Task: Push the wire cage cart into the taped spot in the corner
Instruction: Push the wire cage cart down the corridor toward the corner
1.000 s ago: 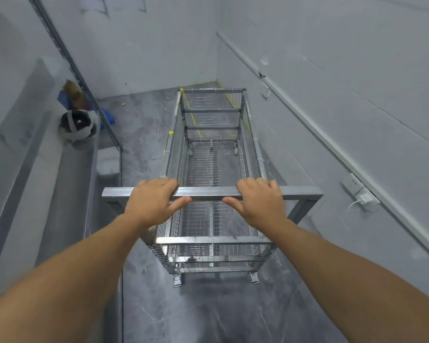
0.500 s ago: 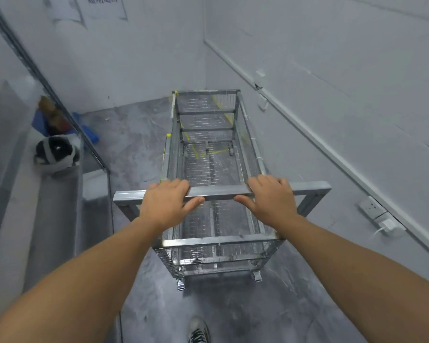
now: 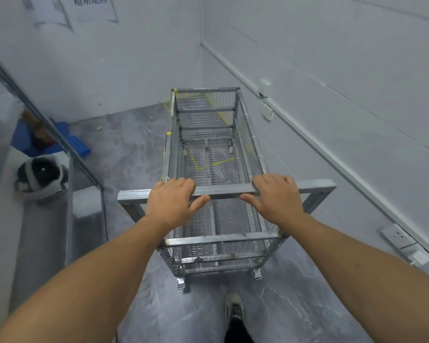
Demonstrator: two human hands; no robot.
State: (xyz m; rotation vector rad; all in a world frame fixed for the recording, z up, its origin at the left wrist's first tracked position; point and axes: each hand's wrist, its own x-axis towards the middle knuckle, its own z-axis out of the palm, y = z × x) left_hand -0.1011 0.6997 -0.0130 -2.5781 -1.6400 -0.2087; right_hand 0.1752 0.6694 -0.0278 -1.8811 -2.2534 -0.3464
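A long steel wire cage cart (image 3: pixel 248 142) stands lengthwise in front of me, pointing at the room corner. My left hand (image 3: pixel 172 200) and my right hand (image 3: pixel 276 198) both grip its square metal handle bar (image 3: pixel 224 190), thumbs under it. Yellow tape lines (image 3: pixel 208 164) on the grey floor show through the cart's mesh bottom and past its far end, beside the right wall. The cart's front half lies over the taped outline. The cage is empty.
The right wall (image 3: pixel 332 115) runs close along the cart, with a conduit and a socket (image 3: pixel 398 237). A ledge with a glass panel (image 3: pixel 84 174) borders the left. A helmet-like object (image 3: pixel 41 175) and a blue crate (image 3: pixel 77 143) sit at left. My shoe (image 3: pixel 234 311) is below.
The cart has rolled forward toward the corner, with both hands staying on the handle bar. The tape outline is now farther under the cart. My foot has stepped into view.
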